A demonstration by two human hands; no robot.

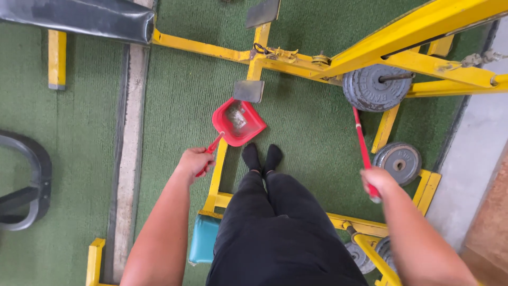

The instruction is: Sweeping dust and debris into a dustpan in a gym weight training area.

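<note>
I see my left hand [194,161] closed in a fist around the thin handle of one red dustpan [238,123]. The pan hangs above the green carpet [180,95], just in front of my two feet in black socks [262,157], and some grey dirt lies inside it. My right hand [377,181] is closed too, gripping one red stick [361,139] that runs forward toward the large grey weight plate [373,87]. I count two weight plates in clear view; the smaller one [398,163] is just beside my right hand. More discs show near my right forearm, partly hidden. A yellow metal frame [296,61] crosses the floor.
</note>
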